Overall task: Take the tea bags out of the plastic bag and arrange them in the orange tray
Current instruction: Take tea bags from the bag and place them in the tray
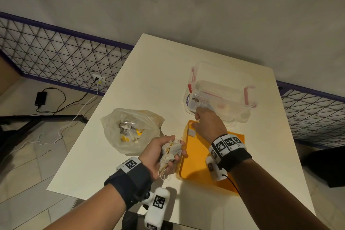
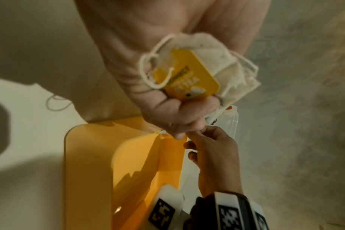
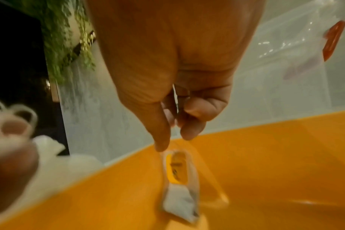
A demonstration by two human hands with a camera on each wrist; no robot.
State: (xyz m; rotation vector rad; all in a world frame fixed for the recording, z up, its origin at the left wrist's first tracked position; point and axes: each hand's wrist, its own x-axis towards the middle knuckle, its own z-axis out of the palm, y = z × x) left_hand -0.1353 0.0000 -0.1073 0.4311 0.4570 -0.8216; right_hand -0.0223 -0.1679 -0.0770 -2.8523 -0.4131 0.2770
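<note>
Lying in the far-left corner of the orange tray [image 1: 201, 166], a single tea bag [image 3: 179, 193] rested with its long axis running away from the right hand [image 1: 209, 123], its yellow tag end nearest the fingertips [image 3: 161, 144]. That hand hovered directly over it, thumb and forefinger extended downward and close together; whether they pinched the bag's top edge or were just apart from it could not be told from the blurred wrist view. The other fingers were curled in loosely.

The left hand [image 1: 160, 153] sat just beside the tray's left rim, its fingers closed round a bunch of tea bags [image 1: 171, 152], strings dangling below the palm and a yellow tag [image 2: 189, 77] showing in the fist. This hand was the nearer supply for the next bag, which would probably go beside the first, along the tray's far edge.

The plastic bag [image 1: 130, 129] lay open on the white table [image 1: 149, 73] to the left, with more tea bags visible inside. A clear box [image 1: 222, 93] with red clips stood just beyond the tray.
</note>
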